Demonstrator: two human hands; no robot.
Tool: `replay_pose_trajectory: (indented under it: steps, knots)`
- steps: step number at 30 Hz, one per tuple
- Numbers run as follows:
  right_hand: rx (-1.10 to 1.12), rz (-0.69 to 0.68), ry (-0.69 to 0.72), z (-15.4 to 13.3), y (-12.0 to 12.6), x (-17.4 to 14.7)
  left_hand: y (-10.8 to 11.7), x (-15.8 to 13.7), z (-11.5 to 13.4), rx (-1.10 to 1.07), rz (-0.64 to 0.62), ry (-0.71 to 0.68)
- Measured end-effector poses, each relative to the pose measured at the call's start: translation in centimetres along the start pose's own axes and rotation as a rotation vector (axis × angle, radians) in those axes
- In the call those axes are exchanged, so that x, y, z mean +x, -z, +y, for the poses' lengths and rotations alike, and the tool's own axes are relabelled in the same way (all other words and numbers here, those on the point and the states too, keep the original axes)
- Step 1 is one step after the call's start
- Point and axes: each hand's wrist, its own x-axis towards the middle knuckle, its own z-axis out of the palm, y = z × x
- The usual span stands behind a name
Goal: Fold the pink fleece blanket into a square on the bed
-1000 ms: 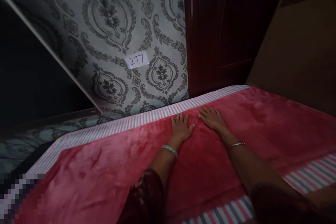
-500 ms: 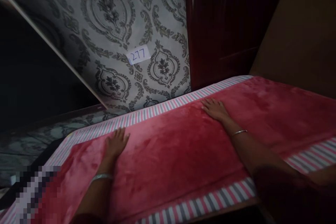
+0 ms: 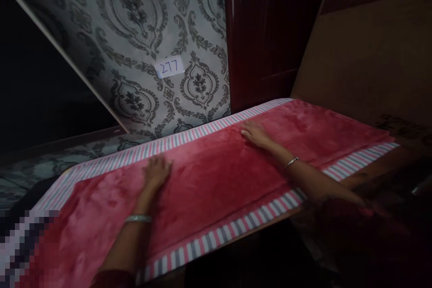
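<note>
1. Left hand (image 3: 157,172): palm down, fingers spread and slightly blurred, flat on the red plush blanket (image 3: 205,189) near its far edge. Grips nothing.
2. Right hand (image 3: 254,134): palm down, loosely open, fingers a bit bent, also on the blanket by the far edge. Grips nothing. Well apart from left hand.
3. Blanket: under both hands, between them, and out past each side; spread mostly flat, mottled pile, mild unevenness left of the left hand.
4. Striped cloth (image 3: 189,138), pink, white and gray: a strip just beyond the fingertips, another on the near side, below the hands. Cannot tell whether separate layer or border.
5. Surface (image 3: 374,172): brown edge shows on the near side, right of the right hand, under the cloth.
6. Wrists: light bangle (image 3: 138,218) behind left hand, thin metal bracelet (image 3: 291,162) behind right. Dark red sleeves on both arms.
7. Beyond the hands: patterned wallpaper (image 3: 131,6) with paper label (image 3: 169,67) reading "277".
8. Beyond right hand: glossy dark red panel (image 3: 259,40); farther right, brown cardboard (image 3: 364,58), markings unreadable.
9. Left, beyond left hand: large black panel (image 3: 43,76) with a pale slanted edge.
</note>
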Motion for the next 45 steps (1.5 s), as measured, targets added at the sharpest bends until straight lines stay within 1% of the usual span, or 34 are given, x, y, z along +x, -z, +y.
replay_pose_trajectory:
  steps: [1,4,5,7,10,16,19,22,27,29,32,35,37,39,43,45]
  knots:
    - [-0.001,-0.002,0.04,-0.6,-0.3,-1.2,-0.2,-0.5,1.8,-0.015,-0.069,-0.08]
    - [-0.026,-0.031,0.133,-1.9,-1.7,-5.3,-0.9,-2.7,6.4,-0.053,-0.106,-0.378]
    - [-0.042,-0.048,0.145,-2.1,-2.2,-6.5,-1.1,-3.6,7.4,-0.057,-0.1,-0.448]
    - [-0.071,-0.078,0.155,-2.0,-3.1,-8.4,-1.4,-5.1,8.4,-0.05,-0.082,-0.515]
    - [-0.088,-0.081,0.149,-1.6,-3.7,-9.4,-1.5,-6.3,8.3,-0.035,-0.055,-0.508]
    - [-0.071,-0.046,0.153,-1.3,-3.7,-9.1,-1.6,-6.6,6.8,-0.025,-0.06,-0.485]
    - [-0.069,-0.07,0.133,-1.6,-3.3,-9.3,-1.7,-7.3,6.1,-0.008,-0.065,-0.451]
    - [-0.072,-0.091,0.119,-1.9,-3.0,-9.4,-1.6,-8.2,6.0,0.018,-0.069,-0.388]
    - [-0.077,-0.074,0.124,-1.9,-3.1,-9.5,-1.5,-9.4,6.2,0.013,0.02,-0.274]
    - [-0.074,-0.065,0.133,-1.8,-3.2,-9.5,-1.5,-9.5,6.2,-0.001,0.041,-0.26]
    - [-0.073,-0.094,0.127,-2.0,-3.0,-9.2,-1.5,-9.4,5.9,-0.032,0.05,-0.265]
    - [-0.067,-0.096,0.145,-3.7,-2.4,-8.5,-1.6,-9.3,5.6,-0.065,0.048,-0.258]
    - [-0.058,-0.091,0.206,-5.8,-2.3,-8.1,-1.6,-9.2,5.5,-0.079,0.044,-0.252]
    - [-0.046,-0.119,0.267,-8.3,-2.6,-8.0,-1.5,-9.2,5.4,-0.088,0.034,-0.243]
    - [-0.014,-0.182,0.276,-13.1,-3.8,-8.9,-1.4,-9.2,5.3,-0.098,0.013,-0.239]
    - [0.028,-0.22,0.342,-14.8,-4.1,-9.9,-1.5,-9.1,5.2,-0.11,0.017,-0.246]
